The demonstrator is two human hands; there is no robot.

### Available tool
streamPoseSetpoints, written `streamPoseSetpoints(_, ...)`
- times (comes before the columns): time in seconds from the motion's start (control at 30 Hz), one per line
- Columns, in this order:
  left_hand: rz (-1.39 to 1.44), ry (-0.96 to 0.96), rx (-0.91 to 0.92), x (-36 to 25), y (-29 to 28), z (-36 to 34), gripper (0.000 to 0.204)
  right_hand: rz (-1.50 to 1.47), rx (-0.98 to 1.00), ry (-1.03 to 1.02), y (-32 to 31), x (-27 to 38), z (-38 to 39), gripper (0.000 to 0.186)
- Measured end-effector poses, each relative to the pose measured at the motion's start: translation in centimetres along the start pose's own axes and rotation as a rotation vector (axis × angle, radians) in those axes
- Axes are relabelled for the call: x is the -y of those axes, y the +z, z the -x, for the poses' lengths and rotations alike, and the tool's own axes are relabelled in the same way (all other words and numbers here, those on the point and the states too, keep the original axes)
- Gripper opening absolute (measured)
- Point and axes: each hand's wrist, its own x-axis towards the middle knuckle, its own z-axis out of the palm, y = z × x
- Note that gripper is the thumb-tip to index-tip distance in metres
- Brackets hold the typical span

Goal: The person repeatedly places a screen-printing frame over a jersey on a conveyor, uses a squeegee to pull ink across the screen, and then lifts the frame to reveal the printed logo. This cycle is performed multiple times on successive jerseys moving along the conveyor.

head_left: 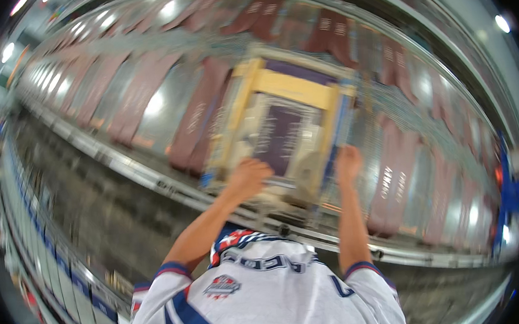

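Observation:
A rectangular screen-printing frame (275, 84) with yellow borders and a purple printed field lies tilted across the long table. My left hand (248, 176) is closed at its lower left part; what that hand grips is hidden and blurred. My right hand (348, 164) is curled round the frame’s right side, near its lower half. Maroon fabric pieces (195, 124) with pale printing lie flat in rows on both sides of the frame.
The table’s metal rail (113, 161) runs diagonally along the near side, in front of my body. A blue upright fixture (509, 191) stands at the far right. Another railed structure (45, 227) curves along the left, beside a dark gap.

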Motion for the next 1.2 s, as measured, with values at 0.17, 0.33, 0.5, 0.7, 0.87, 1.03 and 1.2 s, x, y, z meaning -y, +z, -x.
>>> streamPoseSetpoints(0.17, -0.105, -0.114, -0.029, 13.8, -2.9, 9.9, 0.037, 0.489, -0.066, -0.449, 16.1, 5.3, 6.8, 0.024)
streamPoseSetpoints(0.33, -0.064, -0.262, -0.057, 18.9, -5.0, 18.5, 0.029, -0.269, 0.148, 0.147, 24.3, 9.7, 15.6, 0.020)
streamPoseSetpoints(0.5, -0.008, -0.146, -0.050, 22.9, -5.7, 18.3, 0.028, -0.151, -0.043, -0.079, 27.9, 10.2, 14.8, 0.021)
streamPoseSetpoints(0.7, -0.059, -0.053, 0.008, 22.8, -10.8, 18.2, 0.033, 0.039, -0.079, -0.155, 29.4, 9.9, 15.1, 0.021)
streamPoseSetpoints(0.87, 0.051, -0.026, -0.040, 22.1, -11.9, 21.5, 0.036, 0.051, 0.105, 0.101, 26.8, 12.9, 14.6, 0.025)
streamPoseSetpoints(1.03, 0.021, -0.025, -0.011, 21.1, -11.6, 23.6, 0.038, -0.054, 0.075, 0.049, 23.9, 11.7, 18.5, 0.030)
streamPoseSetpoints(1.2, -0.032, 0.002, 0.002, 22.1, -9.5, 21.0, 0.041, 0.247, -0.042, -0.231, 15.1, 7.4, 26.9, 0.031)
